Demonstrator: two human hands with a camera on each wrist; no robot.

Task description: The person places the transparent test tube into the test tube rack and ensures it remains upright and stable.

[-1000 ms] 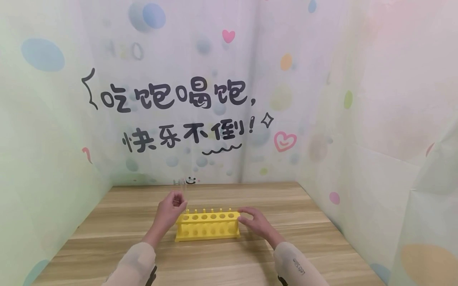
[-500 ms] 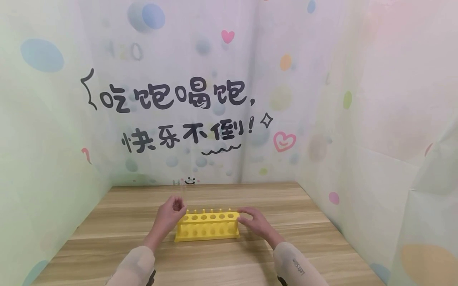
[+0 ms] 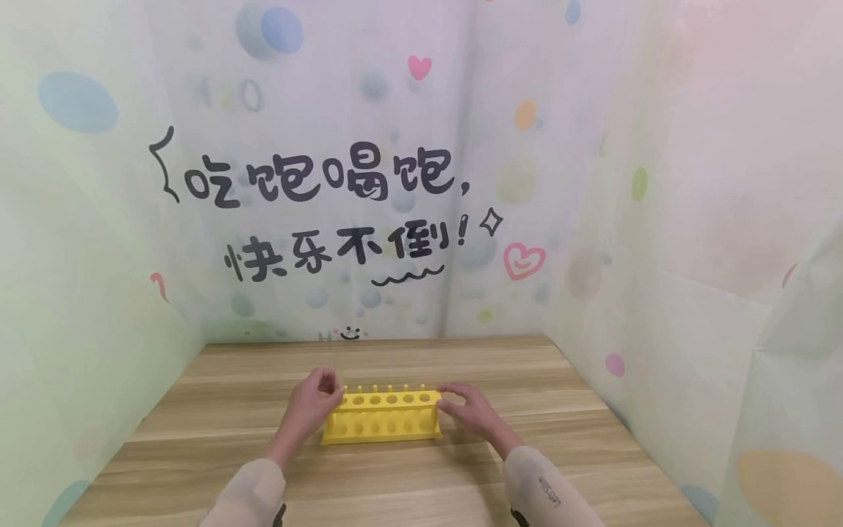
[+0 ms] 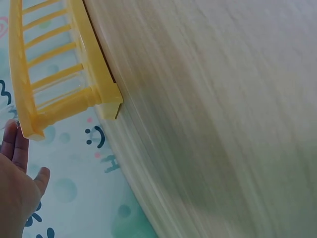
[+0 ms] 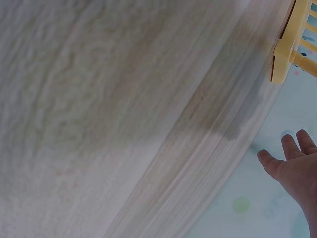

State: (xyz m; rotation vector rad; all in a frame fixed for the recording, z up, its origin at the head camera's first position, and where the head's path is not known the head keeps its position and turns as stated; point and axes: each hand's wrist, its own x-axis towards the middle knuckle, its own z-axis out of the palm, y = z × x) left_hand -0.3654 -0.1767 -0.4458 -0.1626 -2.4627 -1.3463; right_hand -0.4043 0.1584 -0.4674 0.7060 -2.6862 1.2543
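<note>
A yellow test tube rack [image 3: 382, 441] with a row of round holes and a row of pegs stands on the table. My left hand [image 3: 311, 399] pinches a clear test tube [image 3: 339, 360] upright at the rack's left end. The tube is faint, and its upper part rises above the fingers. In the left wrist view, a clear length shows between the rack's bars, and the left hand [image 4: 20, 183] is beside the rack's end. My right hand [image 3: 473, 410] holds the rack's right end between thumb and index finger. Its other fingers [image 5: 291, 148] are spread out in the right wrist view.
The wood-grain table [image 3: 382, 490] runs back to a printed curtain [image 3: 369, 88] with dark writing. Similar sheets hang along the left and right sides.
My left hand has moved slightly down, and the test tube has sunk lower at the rack's left end. The right hand and the rack have stayed in place.
</note>
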